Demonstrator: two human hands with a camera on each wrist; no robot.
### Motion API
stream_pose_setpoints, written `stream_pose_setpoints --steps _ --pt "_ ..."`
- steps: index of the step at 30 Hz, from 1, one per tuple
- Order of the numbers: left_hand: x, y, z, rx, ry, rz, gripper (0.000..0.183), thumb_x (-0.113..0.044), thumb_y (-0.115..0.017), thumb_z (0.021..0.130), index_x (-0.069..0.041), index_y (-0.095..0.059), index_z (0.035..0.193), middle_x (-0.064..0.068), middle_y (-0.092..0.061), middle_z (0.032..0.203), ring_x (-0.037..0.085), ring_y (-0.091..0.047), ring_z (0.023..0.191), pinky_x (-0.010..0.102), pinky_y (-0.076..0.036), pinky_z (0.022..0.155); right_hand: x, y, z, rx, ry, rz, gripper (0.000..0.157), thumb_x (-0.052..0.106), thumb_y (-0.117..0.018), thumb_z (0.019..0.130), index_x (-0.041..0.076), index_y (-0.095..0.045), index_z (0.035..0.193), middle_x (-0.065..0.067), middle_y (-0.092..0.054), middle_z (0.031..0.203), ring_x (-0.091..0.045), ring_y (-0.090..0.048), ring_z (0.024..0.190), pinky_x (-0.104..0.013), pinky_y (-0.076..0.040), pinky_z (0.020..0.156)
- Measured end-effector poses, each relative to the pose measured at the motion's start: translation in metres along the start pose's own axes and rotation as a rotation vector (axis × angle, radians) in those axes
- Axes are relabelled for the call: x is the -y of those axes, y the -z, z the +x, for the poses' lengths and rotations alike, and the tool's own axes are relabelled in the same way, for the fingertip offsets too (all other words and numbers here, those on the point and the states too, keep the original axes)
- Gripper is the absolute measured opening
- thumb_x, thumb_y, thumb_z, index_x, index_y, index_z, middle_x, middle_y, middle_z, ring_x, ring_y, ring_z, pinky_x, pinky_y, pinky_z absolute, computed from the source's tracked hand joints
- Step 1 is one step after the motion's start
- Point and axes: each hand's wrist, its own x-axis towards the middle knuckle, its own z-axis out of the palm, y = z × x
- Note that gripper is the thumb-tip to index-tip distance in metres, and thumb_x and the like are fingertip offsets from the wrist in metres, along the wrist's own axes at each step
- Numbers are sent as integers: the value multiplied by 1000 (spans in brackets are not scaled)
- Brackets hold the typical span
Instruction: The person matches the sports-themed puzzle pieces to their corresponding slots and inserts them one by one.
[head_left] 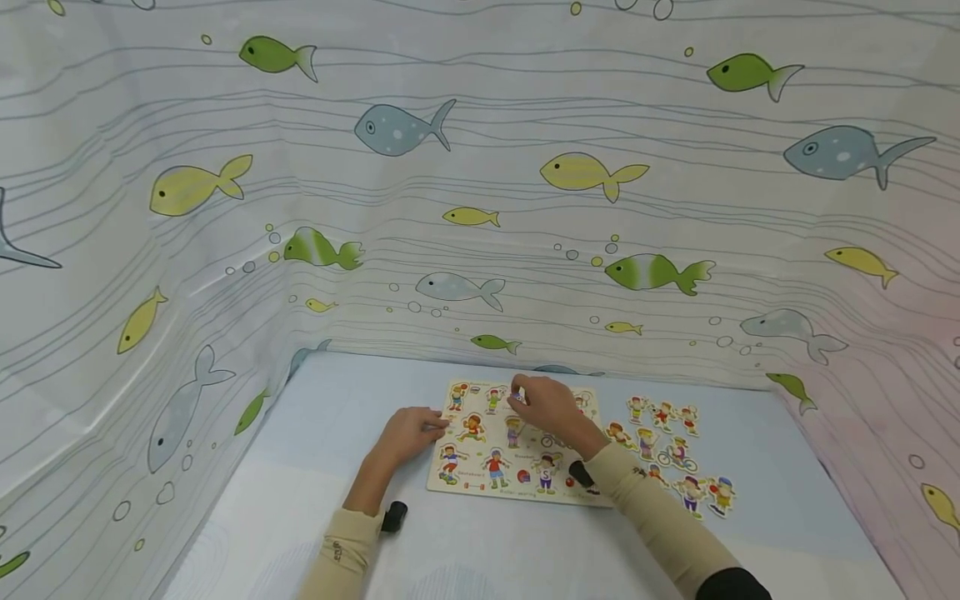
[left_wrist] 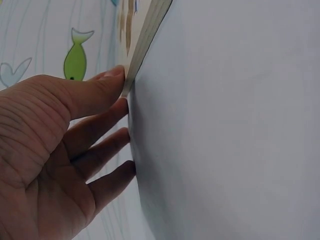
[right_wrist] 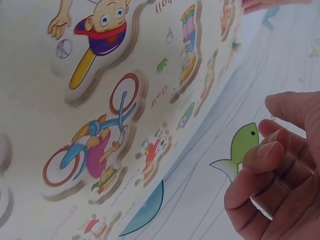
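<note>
A cream puzzle board (head_left: 517,494) with pictures of children doing sports lies on the table. My left hand (head_left: 408,435) is at its left side; in the left wrist view, the thumb (left_wrist: 107,90) touches the edge of the board (left_wrist: 148,40) and the other fingertips rest at the tabletop. Above the board's back part is my right hand (head_left: 551,408). The right wrist view shows its fingers (right_wrist: 265,157) loosely bent, with nothing visible between them and the thumb. A bicycle picture (right_wrist: 90,145) and other outlined figures show on the board.
Several loose figure pieces lie right of the board, among them a cyclist piece (head_left: 677,454) and a child in a cap (head_left: 722,496). A fish-patterned sheet (head_left: 517,250) rises behind and beside the pale table (head_left: 450,550). Black devices (head_left: 393,517) sit at both wrists.
</note>
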Motion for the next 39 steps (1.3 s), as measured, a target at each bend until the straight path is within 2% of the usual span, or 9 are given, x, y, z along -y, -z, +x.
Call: stream_pose_setpoints --steps 14,24,39 --pt "-1 1 -2 20 5 2 18 -16 -74 88 -13 -77 106 7 -68 122 33 -58 122 52 -41 106 -21 10 -20 -11 -62 1 22 29 -67 95 13 -67 109 11 -51 65 -9 -45 52 -26 -37 43" --pt "0 0 -3 9 -10 -12 19 -15 -76 87 -11 -78 105 8 -69 121 33 -59 120 52 -42 105 -42 14 -34 -34 -92 2 15 27 -69 94 16 -66 103 8 -46 59 -11 -38 45 -25 -28 40" --pt "-3 3 -2 21 6 -6 19 -15 -75 87 -13 -78 106 7 -69 121 33 -57 122 52 -40 107 -69 28 -51 -43 -137 -19 17 27 -68 94 13 -66 103 7 -47 58 -11 -39 45 -25 -29 39"
